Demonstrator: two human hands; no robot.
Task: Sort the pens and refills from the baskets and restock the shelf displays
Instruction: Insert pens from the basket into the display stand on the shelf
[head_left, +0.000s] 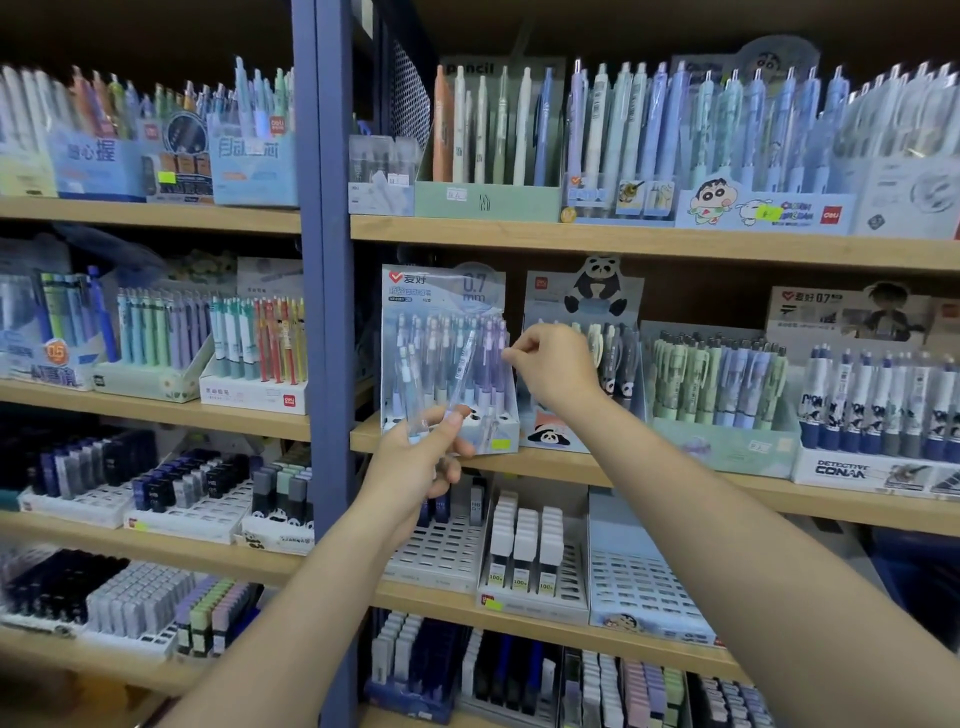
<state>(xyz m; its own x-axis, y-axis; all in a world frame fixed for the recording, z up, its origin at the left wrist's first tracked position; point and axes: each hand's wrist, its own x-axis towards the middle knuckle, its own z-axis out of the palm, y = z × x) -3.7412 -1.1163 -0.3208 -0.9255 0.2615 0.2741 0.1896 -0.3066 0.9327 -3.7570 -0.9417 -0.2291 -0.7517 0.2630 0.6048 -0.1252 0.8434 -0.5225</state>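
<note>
My left hand (423, 457) holds a clear-wrapped pen (464, 371) by its lower end, tilted up and to the right in front of the 0.7 mm pencil display box (444, 296) on the middle shelf. My right hand (553, 366) is raised with its fingers pinched together at the right edge of that box, close to the pen tops. Pale blue and purple pens stand in rows inside the box. Whether the right fingers pinch a pen top or the wrapper is unclear.
A panda display box (582, 296) stands just right of it, then green-blue pens (719, 379) and a Conan box (878, 467). A blue upright post (324, 312) splits the shelving. Lead-refill trays (524, 551) fill the shelf below; more pen boxes line the top shelf (623, 236).
</note>
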